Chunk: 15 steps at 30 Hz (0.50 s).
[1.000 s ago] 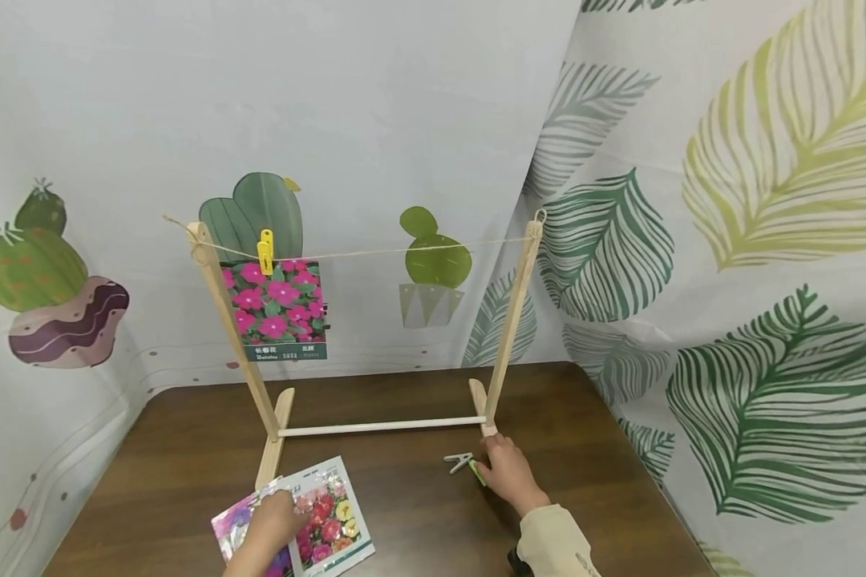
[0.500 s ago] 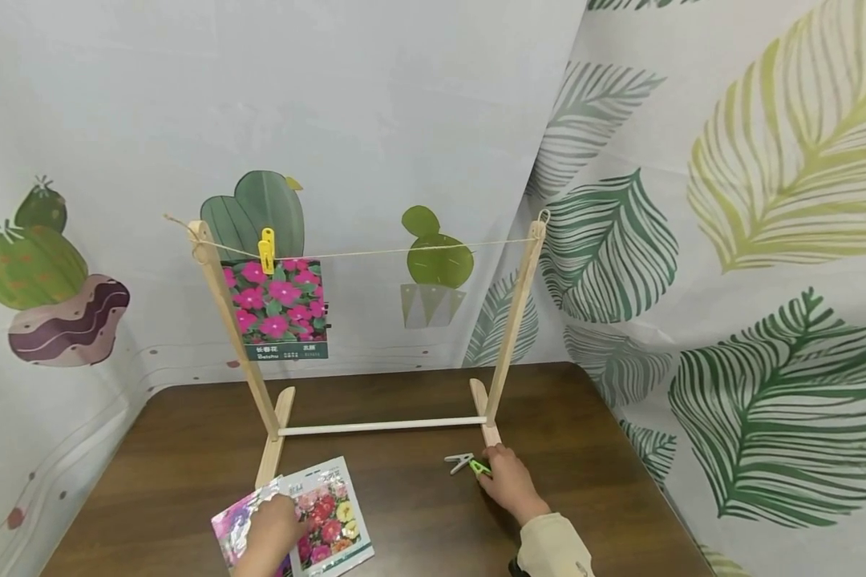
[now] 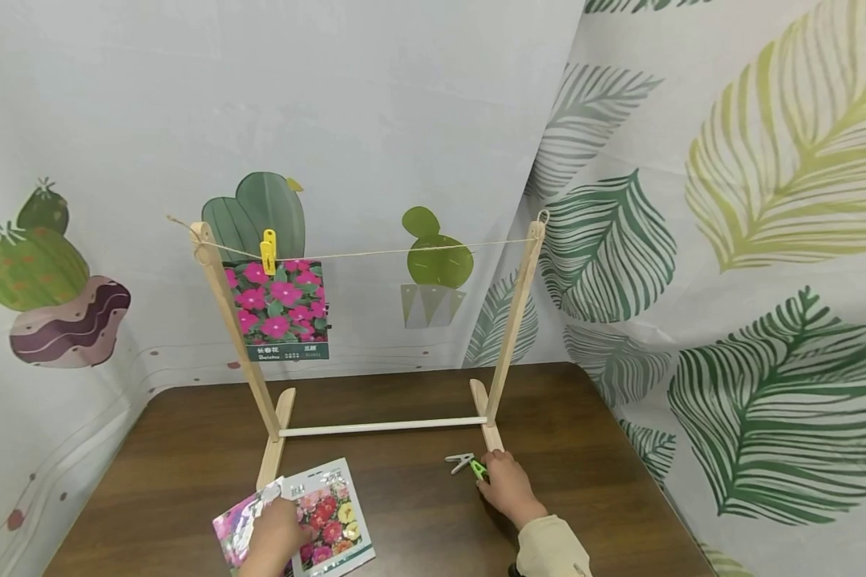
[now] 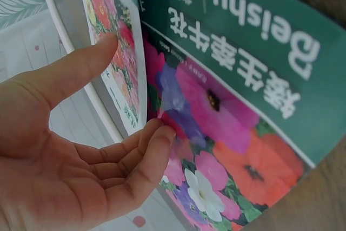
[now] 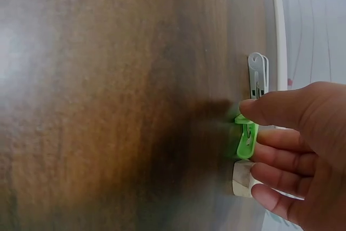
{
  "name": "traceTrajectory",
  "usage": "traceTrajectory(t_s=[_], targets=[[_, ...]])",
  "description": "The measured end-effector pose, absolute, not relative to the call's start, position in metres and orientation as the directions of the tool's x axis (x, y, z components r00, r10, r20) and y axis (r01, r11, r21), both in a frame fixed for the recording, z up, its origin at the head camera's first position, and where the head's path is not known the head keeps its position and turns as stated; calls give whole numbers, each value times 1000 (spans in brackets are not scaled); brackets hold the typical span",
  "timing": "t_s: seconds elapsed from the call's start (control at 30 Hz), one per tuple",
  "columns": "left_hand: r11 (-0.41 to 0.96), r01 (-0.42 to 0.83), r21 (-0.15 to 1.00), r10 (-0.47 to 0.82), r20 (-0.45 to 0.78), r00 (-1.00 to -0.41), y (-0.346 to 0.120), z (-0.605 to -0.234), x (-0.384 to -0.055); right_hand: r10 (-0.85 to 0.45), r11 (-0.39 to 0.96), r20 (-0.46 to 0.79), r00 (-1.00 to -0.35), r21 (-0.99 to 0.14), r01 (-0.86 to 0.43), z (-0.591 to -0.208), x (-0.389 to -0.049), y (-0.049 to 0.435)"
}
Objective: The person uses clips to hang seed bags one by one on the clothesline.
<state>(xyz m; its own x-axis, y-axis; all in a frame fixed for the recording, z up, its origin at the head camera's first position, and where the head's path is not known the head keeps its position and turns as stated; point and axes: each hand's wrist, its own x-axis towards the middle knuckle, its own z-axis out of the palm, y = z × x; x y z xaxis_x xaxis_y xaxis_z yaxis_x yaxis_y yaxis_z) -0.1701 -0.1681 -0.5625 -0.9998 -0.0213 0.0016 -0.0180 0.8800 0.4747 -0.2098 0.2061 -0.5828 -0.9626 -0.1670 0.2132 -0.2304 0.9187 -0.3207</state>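
Observation:
Two flower seed packets lie overlapping on the table in the head view: a packet with red and yellow blooms (image 3: pixel 335 521) and a purple-pink packet (image 4: pixel 216 106) with a green band. My left hand (image 3: pixel 274 533) rests on them, its fingertips touching the purple-pink packet and its thumb over the other, without gripping either. At the right, my right hand (image 3: pixel 507 485) pinches a green clothespin (image 5: pixel 247 139) between thumb and fingers, low over the table. A grey clothespin (image 3: pixel 460 462) lies just beside it.
A wooden stand (image 3: pixel 512 336) with a white crossbar (image 3: pixel 382 426) stands on the brown table (image 3: pixel 411 497). From its string (image 3: pixel 382 253) hangs a pink flower packet (image 3: pixel 281 308), held by a yellow clothespin (image 3: pixel 269 252). A printed curtain (image 3: pixel 375 120) hangs behind.
My right hand has drawn back slightly toward me, and the green clothespin has turned in its fingers. The left hand stays on the packets.

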Motion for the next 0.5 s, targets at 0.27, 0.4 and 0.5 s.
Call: traceTrajectory(t_s=[0.27,0.4,0.5], targets=[[880,-25,473,-32,6,-999,-166,-566,-167,-178,942,233,-956,-241,-234,-585,-206,200],[880,-32,474,-41,8,-999,-164,-567,-168,-159,943,256,-953,-245,-223,-586,-205,199],[878,-41,477,-52,9,-999,-163,-567,-169,-144,944,270,-952,-249,-214,-588,-205,199]])
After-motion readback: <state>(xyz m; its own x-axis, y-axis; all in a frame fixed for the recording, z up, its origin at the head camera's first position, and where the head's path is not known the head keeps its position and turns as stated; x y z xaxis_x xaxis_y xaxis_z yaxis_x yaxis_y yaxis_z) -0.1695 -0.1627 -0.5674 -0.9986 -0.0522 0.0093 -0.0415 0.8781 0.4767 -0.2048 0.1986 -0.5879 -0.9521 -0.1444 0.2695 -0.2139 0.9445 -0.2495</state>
